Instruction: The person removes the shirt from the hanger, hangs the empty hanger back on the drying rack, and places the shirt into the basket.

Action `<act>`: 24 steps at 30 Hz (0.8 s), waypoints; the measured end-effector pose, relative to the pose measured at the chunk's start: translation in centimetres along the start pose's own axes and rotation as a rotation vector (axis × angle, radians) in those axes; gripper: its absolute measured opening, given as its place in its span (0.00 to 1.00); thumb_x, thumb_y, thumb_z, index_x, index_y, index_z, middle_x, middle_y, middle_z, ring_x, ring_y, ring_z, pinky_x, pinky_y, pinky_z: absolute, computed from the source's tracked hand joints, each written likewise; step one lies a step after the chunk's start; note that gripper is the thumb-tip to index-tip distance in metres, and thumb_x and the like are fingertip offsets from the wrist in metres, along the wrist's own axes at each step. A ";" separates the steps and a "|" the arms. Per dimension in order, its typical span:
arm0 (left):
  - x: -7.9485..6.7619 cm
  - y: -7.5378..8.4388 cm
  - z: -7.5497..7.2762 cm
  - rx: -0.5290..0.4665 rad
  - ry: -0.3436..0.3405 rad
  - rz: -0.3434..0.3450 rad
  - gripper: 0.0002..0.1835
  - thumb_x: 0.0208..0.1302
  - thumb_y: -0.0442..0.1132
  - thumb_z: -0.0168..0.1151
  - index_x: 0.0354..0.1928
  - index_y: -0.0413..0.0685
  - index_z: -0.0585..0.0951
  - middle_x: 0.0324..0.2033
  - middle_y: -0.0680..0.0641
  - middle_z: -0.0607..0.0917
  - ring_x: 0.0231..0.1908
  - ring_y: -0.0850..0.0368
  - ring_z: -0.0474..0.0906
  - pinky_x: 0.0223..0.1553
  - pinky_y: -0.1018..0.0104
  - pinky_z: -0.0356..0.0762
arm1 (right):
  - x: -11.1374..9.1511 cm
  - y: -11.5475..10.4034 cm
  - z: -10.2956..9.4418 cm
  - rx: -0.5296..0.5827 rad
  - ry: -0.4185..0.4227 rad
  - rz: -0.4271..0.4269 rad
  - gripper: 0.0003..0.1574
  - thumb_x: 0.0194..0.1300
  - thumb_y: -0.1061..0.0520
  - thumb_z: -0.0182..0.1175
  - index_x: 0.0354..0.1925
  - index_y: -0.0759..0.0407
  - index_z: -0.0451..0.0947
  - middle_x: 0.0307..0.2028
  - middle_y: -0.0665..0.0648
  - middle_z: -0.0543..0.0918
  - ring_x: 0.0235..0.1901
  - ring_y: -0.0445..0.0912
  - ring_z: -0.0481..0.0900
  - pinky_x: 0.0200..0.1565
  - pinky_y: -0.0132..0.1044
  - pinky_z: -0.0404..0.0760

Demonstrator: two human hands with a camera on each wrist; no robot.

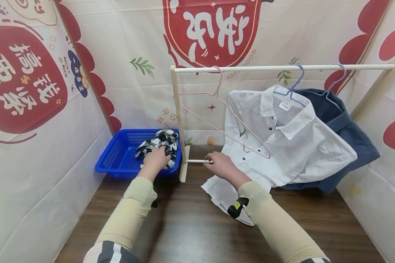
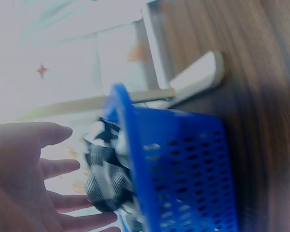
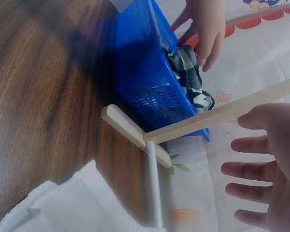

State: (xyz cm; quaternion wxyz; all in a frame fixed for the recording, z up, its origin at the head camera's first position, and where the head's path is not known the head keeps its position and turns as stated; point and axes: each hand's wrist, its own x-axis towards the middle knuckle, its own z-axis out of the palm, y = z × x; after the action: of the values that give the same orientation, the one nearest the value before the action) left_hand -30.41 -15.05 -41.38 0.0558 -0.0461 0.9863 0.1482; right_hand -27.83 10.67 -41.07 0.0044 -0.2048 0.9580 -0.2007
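Note:
A black-and-white checked cloth (image 1: 167,140) lies bunched in the right part of a blue plastic basket (image 1: 118,170). Over it my left hand (image 1: 157,159) reaches down, and the left wrist view shows the fingers spread and lightly bent, with fingertips right at the cloth. My right hand (image 1: 221,165) is held near the lower bar of a wooden clothes rack (image 1: 177,109), its fingers spread and holding nothing in the right wrist view. Close above that hand, an empty pink hanger (image 1: 232,109) hangs from the rack's top rail (image 1: 250,68).
On blue hangers to the right hang a white shirt (image 1: 283,146) and, behind it, a dark blue garment (image 1: 355,142). The white shirt's hem reaches the brown wooden tabletop (image 1: 191,226). Printed cloth walls (image 1: 145,40) enclose the back and sides.

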 end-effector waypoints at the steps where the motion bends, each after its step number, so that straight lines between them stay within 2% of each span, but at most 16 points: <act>1: -0.3 0.3 -0.2 -0.004 0.009 0.008 0.33 0.71 0.54 0.52 0.73 0.49 0.63 0.67 0.32 0.63 0.61 0.31 0.66 0.53 0.34 0.68 | -0.1 0.0 -0.1 -0.009 0.003 -0.002 0.21 0.67 0.47 0.59 0.51 0.60 0.81 0.46 0.58 0.82 0.48 0.54 0.79 0.48 0.55 0.73; 5: -1.5 1.4 -0.9 -0.006 0.037 0.053 0.32 0.71 0.55 0.52 0.72 0.49 0.64 0.68 0.34 0.64 0.62 0.32 0.65 0.54 0.33 0.67 | -0.7 0.2 -0.6 -0.038 0.016 -0.019 0.23 0.66 0.47 0.60 0.52 0.60 0.81 0.46 0.58 0.81 0.49 0.54 0.78 0.48 0.55 0.73; 14: -3.5 3.5 -2.1 0.017 0.130 0.167 0.30 0.71 0.55 0.53 0.70 0.52 0.68 0.65 0.38 0.69 0.60 0.37 0.70 0.52 0.40 0.72 | -2.3 0.4 -2.0 -0.036 0.055 -0.063 0.23 0.66 0.46 0.60 0.52 0.60 0.80 0.47 0.57 0.81 0.50 0.55 0.77 0.48 0.56 0.72; 17: -4.1 4.3 -2.4 0.002 0.180 0.212 0.27 0.71 0.55 0.53 0.68 0.55 0.70 0.62 0.41 0.73 0.57 0.41 0.73 0.50 0.43 0.74 | -2.9 0.4 -2.6 -0.030 0.078 -0.075 0.23 0.66 0.46 0.60 0.52 0.60 0.81 0.46 0.58 0.81 0.50 0.55 0.77 0.49 0.57 0.71; 24: -5.8 6.3 -3.9 -0.027 0.326 0.336 0.22 0.71 0.51 0.55 0.62 0.53 0.77 0.56 0.44 0.79 0.52 0.45 0.77 0.49 0.48 0.76 | -4.6 0.2 -4.4 -0.019 0.146 -0.113 0.21 0.65 0.47 0.61 0.50 0.58 0.81 0.45 0.55 0.82 0.51 0.55 0.76 0.50 0.56 0.70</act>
State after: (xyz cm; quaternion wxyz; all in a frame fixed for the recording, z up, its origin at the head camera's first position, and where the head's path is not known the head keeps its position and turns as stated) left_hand -25.69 -9.80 -35.13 -0.1303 0.0949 0.9740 0.1592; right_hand -24.06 14.31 -37.47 -0.0789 -0.2433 0.9446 -0.2059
